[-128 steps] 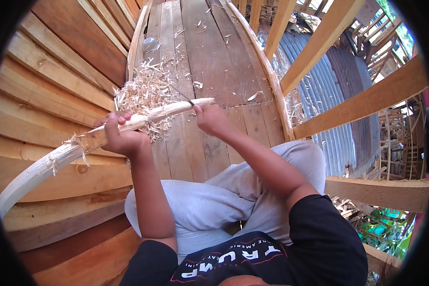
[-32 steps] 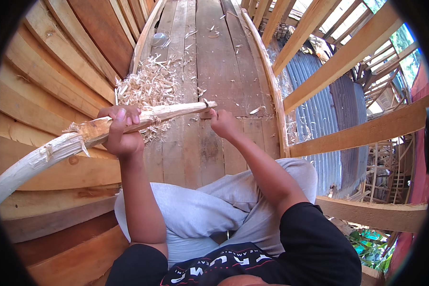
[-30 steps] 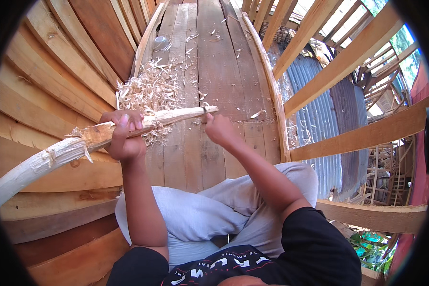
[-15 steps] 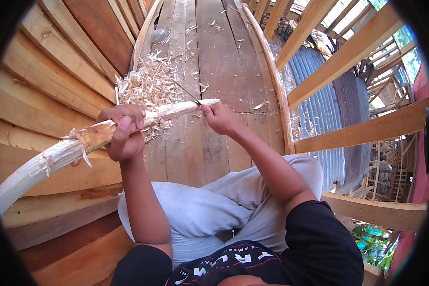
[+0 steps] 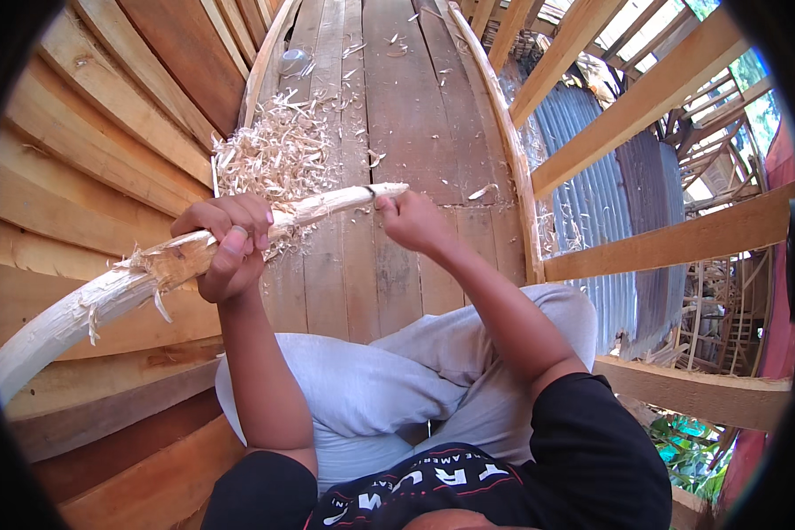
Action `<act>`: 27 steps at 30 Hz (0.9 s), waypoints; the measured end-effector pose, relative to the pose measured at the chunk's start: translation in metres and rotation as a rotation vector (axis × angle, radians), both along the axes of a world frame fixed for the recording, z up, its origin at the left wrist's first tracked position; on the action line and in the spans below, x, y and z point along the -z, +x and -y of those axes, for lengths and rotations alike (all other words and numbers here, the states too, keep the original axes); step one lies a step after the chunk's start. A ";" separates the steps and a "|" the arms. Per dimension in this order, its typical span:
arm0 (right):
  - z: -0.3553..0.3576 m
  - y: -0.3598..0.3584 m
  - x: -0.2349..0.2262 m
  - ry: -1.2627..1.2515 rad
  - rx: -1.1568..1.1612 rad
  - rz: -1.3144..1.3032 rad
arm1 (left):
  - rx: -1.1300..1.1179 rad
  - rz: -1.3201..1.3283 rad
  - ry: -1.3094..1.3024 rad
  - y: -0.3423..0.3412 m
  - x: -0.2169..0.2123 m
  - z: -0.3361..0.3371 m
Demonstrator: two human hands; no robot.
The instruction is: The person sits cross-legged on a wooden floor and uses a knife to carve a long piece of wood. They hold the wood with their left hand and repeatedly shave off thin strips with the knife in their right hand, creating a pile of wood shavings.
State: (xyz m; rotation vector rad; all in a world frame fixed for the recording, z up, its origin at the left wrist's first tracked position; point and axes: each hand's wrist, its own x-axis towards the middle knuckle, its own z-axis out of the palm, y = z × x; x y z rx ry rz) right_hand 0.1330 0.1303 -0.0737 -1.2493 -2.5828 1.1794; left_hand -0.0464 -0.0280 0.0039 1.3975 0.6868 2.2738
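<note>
A long, curved wooden pole [image 5: 71,322], pale and partly stripped, runs from the lower left up to its thinner end in front of me. My left hand [image 5: 227,240] is wrapped round it, just beyond a browner patch with frayed splinters. Close to the thin end, my right hand [image 5: 408,221] is closed on a knife, its handle hidden in the fist. Of the knife's blade [image 5: 369,192] only a short dark part shows, lying against the top of the pole.
Curled wood shavings [image 5: 278,155] are heaped on the plank floor [image 5: 406,115], beside the board wall [image 5: 88,185] on my left. A small clear container [image 5: 294,62] lies farther off. To the right, a wooden railing [image 5: 662,231] stands before corrugated metal sheets [image 5: 592,150].
The knife blade, which pointed up and left past the pole, now shows only as a short dark piece on it. Both hands stay nearly in place.
</note>
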 end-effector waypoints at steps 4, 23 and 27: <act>-0.011 0.002 0.019 0.043 0.077 -0.047 | 0.009 0.024 -0.010 0.002 -0.001 -0.001; 0.026 -0.001 -0.020 0.254 -0.061 -0.067 | -0.029 0.018 -0.017 0.001 -0.001 0.002; -0.029 0.008 0.031 -0.070 0.007 -0.088 | -0.034 0.047 -0.025 0.006 -0.002 -0.005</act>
